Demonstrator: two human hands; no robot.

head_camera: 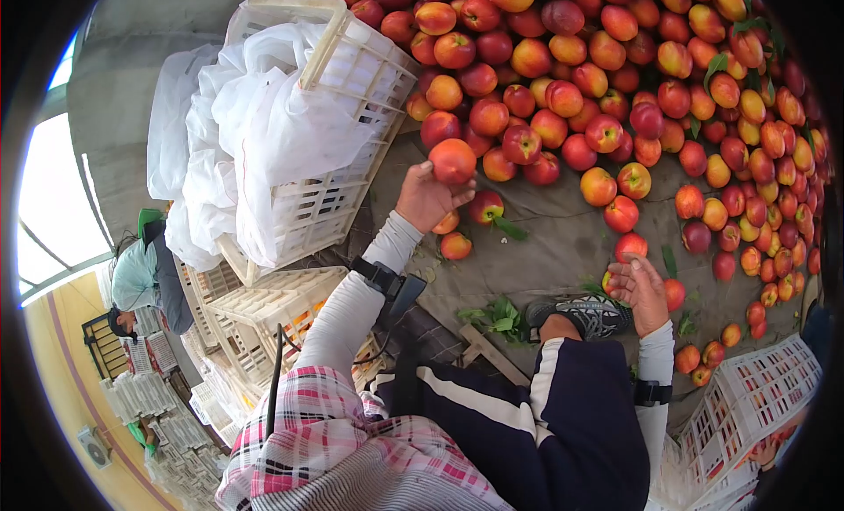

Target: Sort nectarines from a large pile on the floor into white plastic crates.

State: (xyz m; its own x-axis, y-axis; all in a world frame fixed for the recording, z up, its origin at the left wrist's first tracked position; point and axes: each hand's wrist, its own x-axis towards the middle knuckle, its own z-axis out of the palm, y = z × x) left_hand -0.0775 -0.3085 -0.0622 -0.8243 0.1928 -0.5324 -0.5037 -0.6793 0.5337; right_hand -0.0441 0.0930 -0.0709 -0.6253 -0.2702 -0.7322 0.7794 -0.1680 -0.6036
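A red-orange nectarine (452, 160) is held in my left hand (425, 198), between the thumb and the fingers. Below that hand, a nectarine with a green-yellow stem end (486, 206) lies beside loose leaves. My right hand (639, 290) hovers low over the ground cloth, palm turned inward and fingers parted. Close to its fingertips is a red nectarine (631, 246); another nectarine (608, 284) shows partly behind the fingers. No fruit is visible inside this hand. A wide heap of nectarines (560, 95) spreads before me on the dark cloth (541, 267).
At the left, a tilted plastic crate (330, 207) carries white netting (257, 128). More crates (277, 300) stand below it, some with fruit. A white crate (752, 405) is at lower right, with a person's hand (765, 451) beside it. Another person (142, 273) bends at far left.
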